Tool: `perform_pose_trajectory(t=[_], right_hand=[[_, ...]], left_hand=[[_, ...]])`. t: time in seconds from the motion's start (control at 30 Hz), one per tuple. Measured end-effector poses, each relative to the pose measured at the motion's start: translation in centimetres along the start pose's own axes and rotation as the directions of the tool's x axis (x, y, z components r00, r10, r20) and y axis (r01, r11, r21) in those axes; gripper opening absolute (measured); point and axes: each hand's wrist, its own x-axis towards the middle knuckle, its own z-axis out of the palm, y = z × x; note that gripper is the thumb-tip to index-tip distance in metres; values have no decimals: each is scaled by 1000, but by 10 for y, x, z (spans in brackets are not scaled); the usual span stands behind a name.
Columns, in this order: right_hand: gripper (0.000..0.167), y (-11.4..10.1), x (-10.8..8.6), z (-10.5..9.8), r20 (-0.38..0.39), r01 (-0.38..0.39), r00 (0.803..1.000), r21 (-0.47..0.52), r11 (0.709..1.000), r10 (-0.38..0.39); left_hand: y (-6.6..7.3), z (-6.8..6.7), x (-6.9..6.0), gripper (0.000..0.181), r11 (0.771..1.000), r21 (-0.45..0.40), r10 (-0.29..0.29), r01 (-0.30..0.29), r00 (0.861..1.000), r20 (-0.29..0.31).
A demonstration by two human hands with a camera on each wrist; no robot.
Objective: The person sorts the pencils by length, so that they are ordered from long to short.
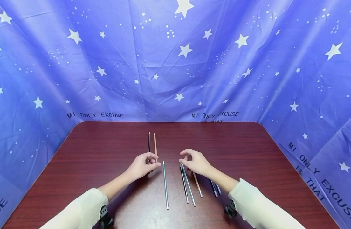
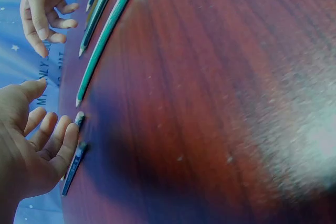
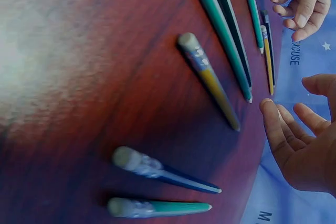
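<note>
My left hand [image 1: 143, 166] hovers at the near ends of a black pencil [image 1: 149, 141] and a yellow pencil [image 1: 155, 143], its fingers loosely bent and holding nothing visible. Just right of it a green pencil [image 1: 165, 187] lies alone, tip away from me. My right hand [image 1: 196, 163], also with loosely bent fingers and nothing in them, is above the tips of a dark pencil [image 1: 184, 186] and another green pencil [image 1: 189, 187]. Under its wrist side lies a second yellow pencil [image 3: 212, 85]. In the right wrist view a navy pencil [image 3: 173, 174] and a green one [image 3: 173, 207] lie apart from it.
The dark red wooden table [image 1: 106, 143] has rounded far corners. A blue cloth with white stars and black lettering [image 1: 164, 63] hangs behind it and along both sides. Pale sleeves cover the forearms, and black wrist devices [image 1: 105, 218] show below them.
</note>
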Motion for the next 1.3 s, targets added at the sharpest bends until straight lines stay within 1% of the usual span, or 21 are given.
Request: perform_pose_trajectory(t=[0.2,0.43,0.53,0.67,0.8,0.9,1.07,1.23,1.3], right_hand=[[30,5,-7,3,10,-21,1000,-21,1000,22],[28,11,-14,5,53,-17,998,-17,1000,18],[29,13,-16,5,72,-15,997,-5,1000,16],[29,16,-18,6,90,-17,996,17,1000,15],[30,15,-19,7,97,-21,995,38,999,17],[30,14,-19,7,96,-31,995,32,999,27],[30,13,-19,8,78,-48,996,-39,998,51],[31,13,-18,11,80,-56,995,-72,996,61],[32,13,-17,12,81,-57,995,-93,994,64]], left_hand=[[0,8,-7,28,998,55,-2,2,1000,2],[0,18,-11,22,994,102,-25,28,999,-37],[2,21,-11,20,991,132,-23,30,998,-54],[4,25,-12,20,983,182,-13,26,997,-71],[4,27,-12,20,970,241,1,20,996,-85],[5,29,-11,21,956,292,3,26,995,-96],[7,33,-11,26,921,388,4,37,995,-103],[6,42,-12,31,863,504,14,44,994,-111],[6,45,-12,31,845,532,14,54,992,-123]])
